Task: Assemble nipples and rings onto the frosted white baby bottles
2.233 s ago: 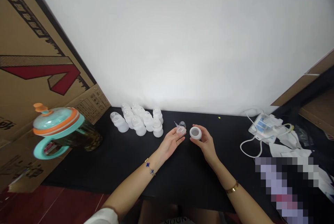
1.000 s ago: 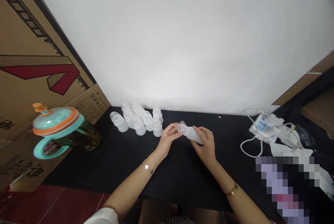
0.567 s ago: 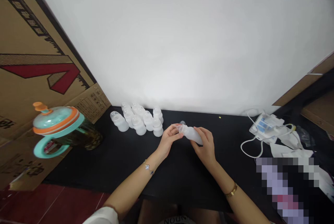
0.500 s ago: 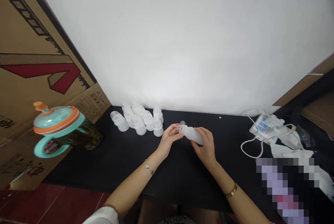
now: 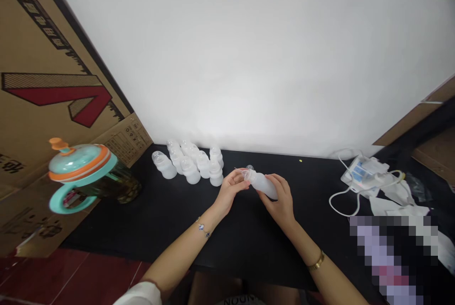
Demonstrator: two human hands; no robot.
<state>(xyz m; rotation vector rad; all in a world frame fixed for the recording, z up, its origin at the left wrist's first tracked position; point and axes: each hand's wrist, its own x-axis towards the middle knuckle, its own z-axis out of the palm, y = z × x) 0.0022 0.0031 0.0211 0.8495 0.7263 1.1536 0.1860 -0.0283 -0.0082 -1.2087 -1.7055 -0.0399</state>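
A frosted white baby bottle [image 5: 263, 184] lies tilted between my hands, its neck end to the left. My right hand [image 5: 282, 201] is wrapped round its lower body. The fingers of my left hand [image 5: 232, 187] are closed at its neck end, on a clear part that they partly hide. Just behind the neck shows a small clear dome [image 5: 250, 168]; whether it touches the bottle I cannot tell. To the left of my left hand, several similar baby bottles [image 5: 190, 171] with clear domed tops stand in a group on the black table [image 5: 241, 238].
A large jug [image 5: 81, 163] with a turquoise and orange lid stands at the left, beside a cardboard box [image 5: 53, 63]. A white wall [image 5: 249, 58] rises behind the table. On the right lie a white cable [image 5: 330, 203], a white packet [image 5: 360, 172] and crumpled paper.
Both hands keep their hold on the bottle, nearly unmoved. The whole view has shifted very slightly.
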